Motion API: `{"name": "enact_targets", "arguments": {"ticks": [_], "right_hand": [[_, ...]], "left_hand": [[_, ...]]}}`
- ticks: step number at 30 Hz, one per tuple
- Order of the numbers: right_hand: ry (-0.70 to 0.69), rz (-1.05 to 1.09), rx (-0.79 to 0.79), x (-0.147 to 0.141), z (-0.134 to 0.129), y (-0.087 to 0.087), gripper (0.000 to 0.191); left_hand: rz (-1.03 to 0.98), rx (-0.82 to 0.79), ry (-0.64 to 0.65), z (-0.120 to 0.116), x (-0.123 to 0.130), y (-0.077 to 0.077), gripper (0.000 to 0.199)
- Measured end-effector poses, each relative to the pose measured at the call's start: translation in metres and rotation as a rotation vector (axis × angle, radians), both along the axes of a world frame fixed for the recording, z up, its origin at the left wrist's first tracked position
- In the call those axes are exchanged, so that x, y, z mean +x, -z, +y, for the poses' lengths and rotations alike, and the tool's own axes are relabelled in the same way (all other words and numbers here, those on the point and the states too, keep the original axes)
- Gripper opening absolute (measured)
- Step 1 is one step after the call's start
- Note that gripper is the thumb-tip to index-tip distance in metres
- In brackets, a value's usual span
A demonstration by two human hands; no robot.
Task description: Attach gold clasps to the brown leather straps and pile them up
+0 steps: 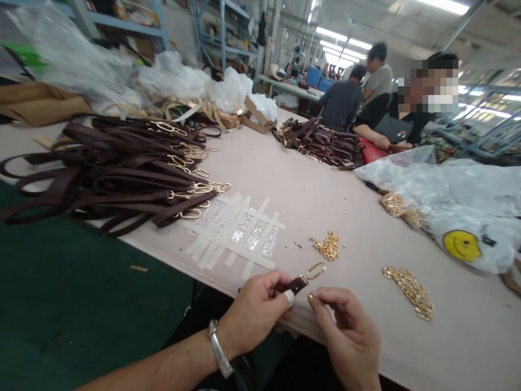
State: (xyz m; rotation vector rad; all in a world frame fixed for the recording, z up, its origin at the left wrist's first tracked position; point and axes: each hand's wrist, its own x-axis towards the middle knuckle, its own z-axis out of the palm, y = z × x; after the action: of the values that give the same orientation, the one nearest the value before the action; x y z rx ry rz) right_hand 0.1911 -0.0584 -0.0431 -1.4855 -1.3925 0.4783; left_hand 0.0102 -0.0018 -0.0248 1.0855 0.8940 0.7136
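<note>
At the table's front edge, my left hand (266, 304) is closed on the end of a dark brown strap (298, 284). A gold clasp (315, 271) sticks out from that strap end over the table. Just right of it, my right hand (345, 326) pinches a tiny gold-coloured piece (311, 297) between thumb and index finger, apart from the strap. Beyond my hands lies a small heap of gold pieces (329, 246). Another gold heap (410, 292) is farther right. The rest of the held strap is hidden.
A large pile of brown straps (109, 168) covers the table's left side; a second pile (321, 142) lies at the far side. Tape strips (228, 228) cross the table (293, 201). Plastic bags (472, 201) lie right. A person (401, 122) works across the table.
</note>
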Motion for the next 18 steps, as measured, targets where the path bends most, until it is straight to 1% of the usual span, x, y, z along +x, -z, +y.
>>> {"name": "enact_targets", "arguments": {"ticks": [1,3,7,11,15,18], "right_hand": [[-0.023,-0.001,0.02,-0.011,0.0,0.002,0.008],[-0.039,-0.02,0.042,-0.021,0.002,0.004,0.007],[-0.035,-0.121,0.086,-0.021,0.006,0.001,0.007],[-0.004,-0.152,0.109,-0.023,0.004,-0.006,0.005],[0.049,-0.072,0.036,-0.027,0.004,-0.005,0.005],[0.091,0.091,-0.028,-0.028,0.006,-0.005,0.012]], "left_hand": [[-0.013,0.01,0.006,-0.001,0.0,0.0,0.019],[-0.04,0.025,0.015,-0.002,0.001,-0.001,0.019],[-0.005,0.114,0.013,-0.003,0.0,-0.004,0.02],[0.12,0.282,-0.01,-0.002,-0.002,-0.004,0.024],[0.164,0.392,-0.024,-0.001,-0.004,-0.006,0.029],[0.149,0.42,-0.015,-0.001,-0.005,-0.008,0.029]]}}
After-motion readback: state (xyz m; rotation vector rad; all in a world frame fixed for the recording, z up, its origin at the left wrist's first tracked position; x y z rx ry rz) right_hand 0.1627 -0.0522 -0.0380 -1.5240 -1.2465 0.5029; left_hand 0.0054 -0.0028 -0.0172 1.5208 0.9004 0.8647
